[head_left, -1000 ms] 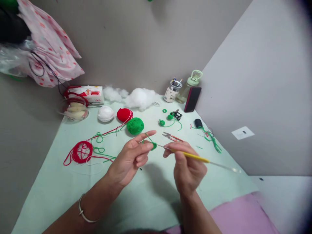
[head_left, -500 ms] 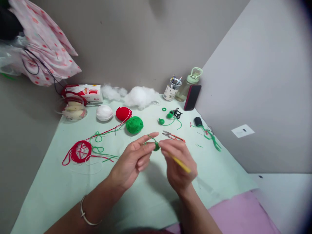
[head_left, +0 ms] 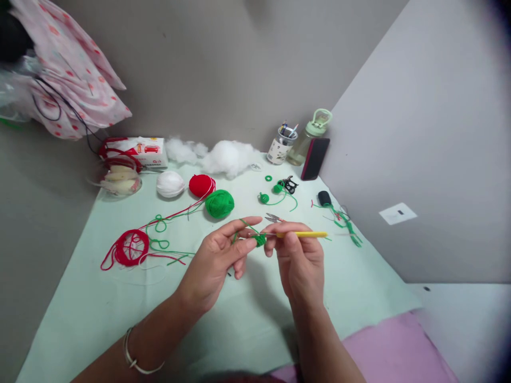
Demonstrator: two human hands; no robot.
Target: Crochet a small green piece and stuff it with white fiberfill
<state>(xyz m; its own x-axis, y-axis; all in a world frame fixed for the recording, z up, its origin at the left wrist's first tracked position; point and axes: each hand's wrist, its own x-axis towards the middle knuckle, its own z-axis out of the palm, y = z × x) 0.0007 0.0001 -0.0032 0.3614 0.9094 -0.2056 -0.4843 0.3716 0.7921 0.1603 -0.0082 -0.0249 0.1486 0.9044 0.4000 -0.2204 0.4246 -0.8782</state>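
Observation:
My left hand (head_left: 223,250) pinches a small piece of green crochet work (head_left: 260,241) between thumb and fingers. A strand of green yarn (head_left: 248,226) runs over its raised index finger. In my right hand (head_left: 299,255) is a crochet hook (head_left: 305,234) with a yellow handle, held level. Its thin metal shaft points left, and the tip lies at the top of the green piece. Whether the tip sits inside a stitch, I cannot tell. Behind my hands lies a ball of green yarn (head_left: 219,204).
Thread snips (head_left: 273,218) lie behind my right hand, partly hidden. Red yarn (head_left: 132,248) is coiled at left. White (head_left: 170,184) and red balls (head_left: 202,185), stuffing (head_left: 229,158), a pen jar (head_left: 281,146), a bottle (head_left: 309,141) and a phone (head_left: 315,159) stand behind. Small green pieces (head_left: 264,198) lie mid-table.
My right hand has turned, so the crochet hook has swung from slanting down toward me to level. More of the green piece and the metal shaft now shows. The left hand keeps its pinch.

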